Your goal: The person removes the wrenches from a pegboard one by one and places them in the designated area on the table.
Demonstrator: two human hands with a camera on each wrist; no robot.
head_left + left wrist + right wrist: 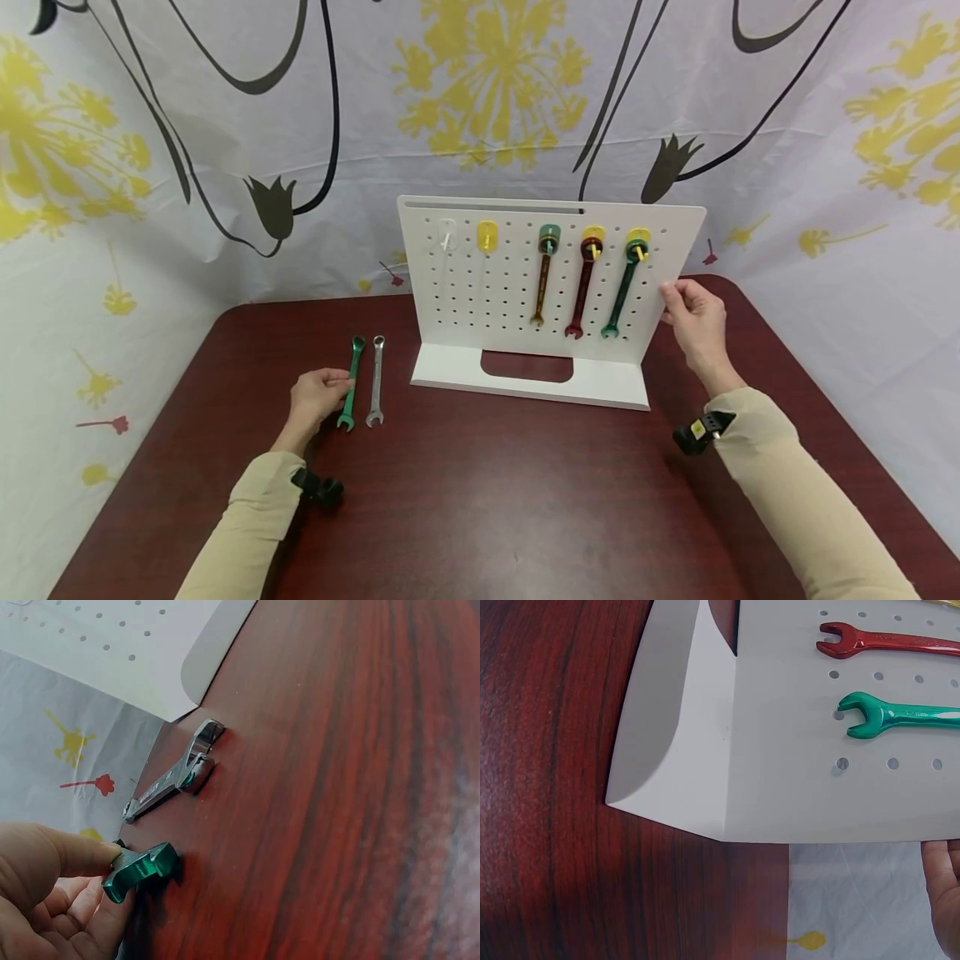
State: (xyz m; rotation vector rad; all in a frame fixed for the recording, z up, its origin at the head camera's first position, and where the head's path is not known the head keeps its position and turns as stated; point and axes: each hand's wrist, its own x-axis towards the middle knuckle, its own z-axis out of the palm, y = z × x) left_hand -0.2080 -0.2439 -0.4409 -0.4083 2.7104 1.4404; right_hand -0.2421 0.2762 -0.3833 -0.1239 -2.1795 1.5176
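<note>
My left hand (318,395) pinches a green combination wrench (351,392) between thumb and fingers. In the left wrist view the open jaw end of that green wrench (142,871) points toward the camera. Just to its right a silver combination wrench (377,383) lies on the table. My right hand (696,321) grips the right edge of a white pegboard stand (465,317), thumb in front and fingers partly hidden behind. On the board hang a small gold-brown wrench (541,287), a red wrench (583,292) and a green wrench (622,292), each from a hook.
Two hooks on the board's left, one clear (447,236) and one yellow (487,237), bear nothing. The stand's base (450,367) has a rounded cutout and sits on the dark red wooden table (480,500). A patterned cloth (525,108) hangs close behind the table.
</note>
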